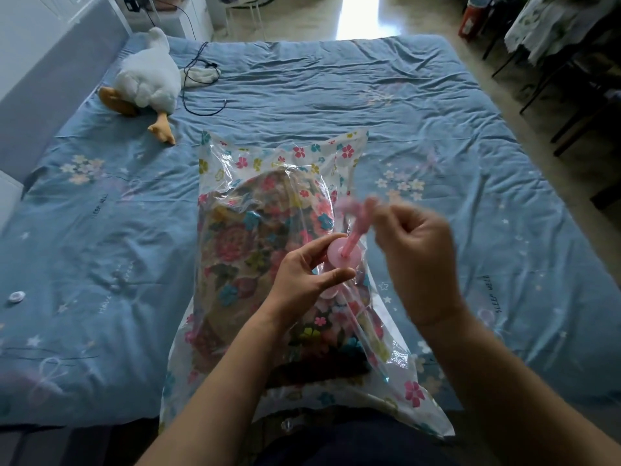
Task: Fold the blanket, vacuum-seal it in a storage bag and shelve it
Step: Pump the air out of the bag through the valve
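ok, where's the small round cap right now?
In the head view, the small round cap lies on the blue bed cover at the far left edge, well left of the storage bag and apart from both hands.

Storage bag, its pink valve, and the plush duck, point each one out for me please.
storage bag (349, 146), head view, clear flowered far end past the blanket.
pink valve (334, 253), head view, left side of the round disc.
plush duck (148, 79), head view, middle of the white body.
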